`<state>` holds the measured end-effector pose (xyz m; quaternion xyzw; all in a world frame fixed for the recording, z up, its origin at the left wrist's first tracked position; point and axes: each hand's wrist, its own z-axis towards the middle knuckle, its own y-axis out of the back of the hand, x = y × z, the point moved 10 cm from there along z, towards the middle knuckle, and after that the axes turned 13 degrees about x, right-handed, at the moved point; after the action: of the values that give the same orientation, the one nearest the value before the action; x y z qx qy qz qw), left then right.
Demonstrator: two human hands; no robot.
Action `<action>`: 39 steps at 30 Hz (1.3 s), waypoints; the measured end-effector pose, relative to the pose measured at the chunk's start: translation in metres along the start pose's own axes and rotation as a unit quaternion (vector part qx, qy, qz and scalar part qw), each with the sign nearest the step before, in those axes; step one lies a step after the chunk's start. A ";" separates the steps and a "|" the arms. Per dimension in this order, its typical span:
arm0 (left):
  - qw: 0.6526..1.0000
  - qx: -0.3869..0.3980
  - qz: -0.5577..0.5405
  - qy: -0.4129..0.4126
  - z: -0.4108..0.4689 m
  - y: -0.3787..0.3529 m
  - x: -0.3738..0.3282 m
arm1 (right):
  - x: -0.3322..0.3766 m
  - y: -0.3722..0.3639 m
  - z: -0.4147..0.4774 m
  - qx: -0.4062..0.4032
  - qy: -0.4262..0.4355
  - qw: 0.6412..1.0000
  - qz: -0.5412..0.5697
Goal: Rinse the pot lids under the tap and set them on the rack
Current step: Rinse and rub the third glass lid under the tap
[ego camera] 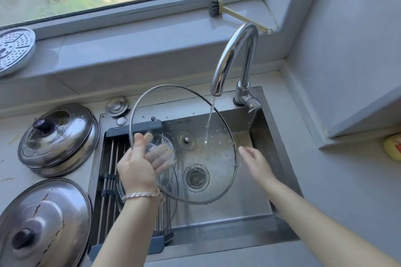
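A glass lid (206,175) was held tilted over the sink (280,147) under the running tap (232,56), its rim pinched between the thumb and spread fingers of the left hand (138,165). The right hand (257,163) was held flat, fingers together, just beside the rim (contact could not be told).

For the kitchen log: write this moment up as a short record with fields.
lid in hand: large glass lid, tilted over the sink
left hand: grips the lid's left rim
right hand: open, by the lid's right rim
tap: running, water falls on the lid
rack: smaller glass lid lies on it
counter: farther steel lid, nearer steel lid
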<state>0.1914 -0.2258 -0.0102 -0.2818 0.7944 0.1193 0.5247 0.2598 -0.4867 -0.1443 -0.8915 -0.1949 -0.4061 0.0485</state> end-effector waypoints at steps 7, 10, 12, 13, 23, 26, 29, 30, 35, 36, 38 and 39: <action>0.973 0.110 0.064 0.192 0.004 -0.030 0.051 | -0.061 -0.007 -0.007 0.022 -0.177 0.963 0.204; 0.957 0.099 0.015 0.273 0.002 -0.019 0.087 | -0.045 0.027 -0.013 -0.045 -0.154 0.978 0.132; 0.944 0.077 -0.006 0.320 -0.003 -0.007 0.113 | -0.017 0.056 -0.011 -0.086 -0.106 0.991 0.004; 0.937 0.069 -0.019 0.342 -0.007 -0.003 0.127 | 0.004 0.070 -0.012 -0.111 -0.071 0.988 -0.085; 0.902 0.091 -0.203 0.370 -0.017 -0.033 0.177 | 0.136 0.058 -0.053 -0.097 0.250 0.945 -0.188; 0.933 0.095 -0.221 0.266 0.003 -0.029 0.147 | 0.130 0.067 -0.049 -0.090 0.284 0.952 -0.069; 0.972 0.101 -0.151 0.146 0.017 -0.014 0.095 | 0.106 0.068 -0.034 -0.084 0.277 0.956 0.054; 0.982 0.104 -0.114 0.111 0.019 -0.009 0.076 | 0.094 0.063 -0.027 -0.080 0.263 0.958 0.088; 0.977 0.161 0.140 -0.004 0.012 -0.007 -0.011 | 0.029 0.014 0.001 -0.045 0.127 0.973 0.187; 0.970 0.165 0.180 -0.009 0.009 -0.008 -0.021 | 0.017 0.001 0.006 -0.032 0.090 0.978 0.185; 0.963 0.152 0.224 0.002 0.006 -0.008 -0.032 | -0.002 -0.026 0.012 0.018 0.005 0.987 0.163; 0.964 0.142 0.227 0.018 0.006 -0.007 -0.033 | -0.011 -0.039 0.013 0.053 -0.039 0.988 0.140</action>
<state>0.2096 -0.2186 0.0179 -0.0194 0.8554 0.1164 0.5043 0.2471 -0.4510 -0.1637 -0.9213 -0.0907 -0.3494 0.1443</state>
